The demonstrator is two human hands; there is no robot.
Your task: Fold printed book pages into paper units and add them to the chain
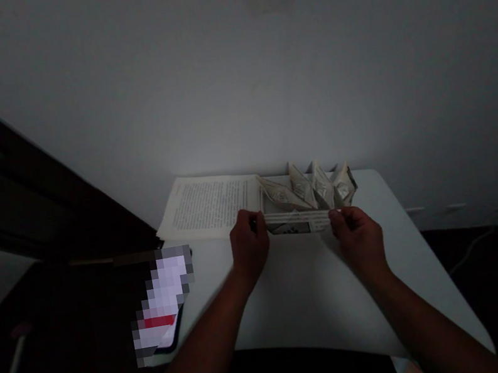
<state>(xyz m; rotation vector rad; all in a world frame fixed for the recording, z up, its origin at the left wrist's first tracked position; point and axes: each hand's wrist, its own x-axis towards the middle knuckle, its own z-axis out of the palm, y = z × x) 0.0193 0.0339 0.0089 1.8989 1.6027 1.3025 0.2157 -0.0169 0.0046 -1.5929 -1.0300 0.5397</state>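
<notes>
A folded sheet of printed paper (300, 219) is stretched between my two hands above the white table. My left hand (250, 243) pinches its left end, and my right hand (357, 235) pinches its right end. Part of a dark picture shows on the paper's lower half. Just behind it stand several folded paper shapes (323, 185) made of printed pages, lined up side by side. To the left of them lie flat printed pages (207, 205), whose right edge reaches close to my left hand.
A phone (167, 299) with a lit, pixelated screen lies at the left edge of the white table (306, 298). A plain wall (214, 90) rises behind the table. Dark furniture is at the left, and a pale cable (472, 248) runs at the right.
</notes>
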